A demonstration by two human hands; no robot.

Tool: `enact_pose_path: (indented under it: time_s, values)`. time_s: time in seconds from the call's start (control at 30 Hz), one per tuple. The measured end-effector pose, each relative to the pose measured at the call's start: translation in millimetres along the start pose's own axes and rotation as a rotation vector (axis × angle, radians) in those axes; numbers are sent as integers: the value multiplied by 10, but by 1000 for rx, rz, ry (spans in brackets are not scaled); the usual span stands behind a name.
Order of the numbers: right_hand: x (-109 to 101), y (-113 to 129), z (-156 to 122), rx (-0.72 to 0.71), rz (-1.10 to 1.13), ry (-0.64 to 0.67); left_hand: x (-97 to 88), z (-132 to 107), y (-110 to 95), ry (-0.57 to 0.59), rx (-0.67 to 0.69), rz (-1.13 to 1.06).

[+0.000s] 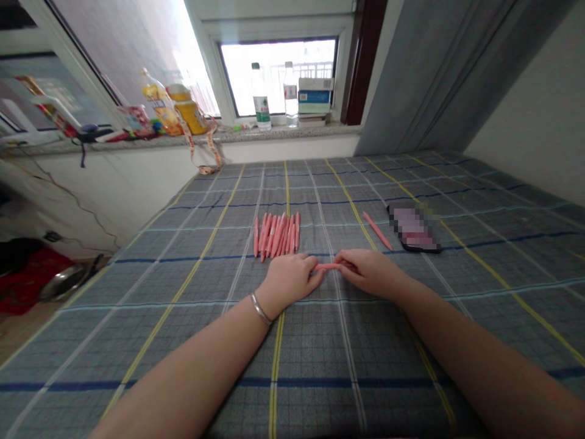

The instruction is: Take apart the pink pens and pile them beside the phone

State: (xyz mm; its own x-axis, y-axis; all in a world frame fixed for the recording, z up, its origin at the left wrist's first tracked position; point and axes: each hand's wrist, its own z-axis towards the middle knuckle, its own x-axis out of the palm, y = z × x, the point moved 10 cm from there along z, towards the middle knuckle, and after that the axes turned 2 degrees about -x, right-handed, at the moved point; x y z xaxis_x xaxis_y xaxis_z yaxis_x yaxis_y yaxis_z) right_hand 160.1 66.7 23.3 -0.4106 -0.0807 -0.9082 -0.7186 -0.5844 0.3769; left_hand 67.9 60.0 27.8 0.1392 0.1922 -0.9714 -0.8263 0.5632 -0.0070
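A checked grey bedsheet is spreading below a window sill; a phone is lying right, one loose pen beside it, roughly ten pink pens are lying lined up together, and left hand and right hand are each pinching an end of one level pen

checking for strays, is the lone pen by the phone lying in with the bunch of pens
No, the lone pen lies apart, right of the bunch of pens, beside the phone.
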Motion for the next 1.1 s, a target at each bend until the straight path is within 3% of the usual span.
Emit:
enact_pose_path:
  time_s: [0.67, 0.83, 1.1]
  values:
    - [110, -61, 13, -1, -114, 68, 51, -4, 9, 14, 3, 26]
    - [53, -50, -7, 33, 12, 25, 37, -2, 29, 13, -15, 29]
    - [16, -67, -10, 60, 21, -21, 13, 2, 38, 1, -31, 31]
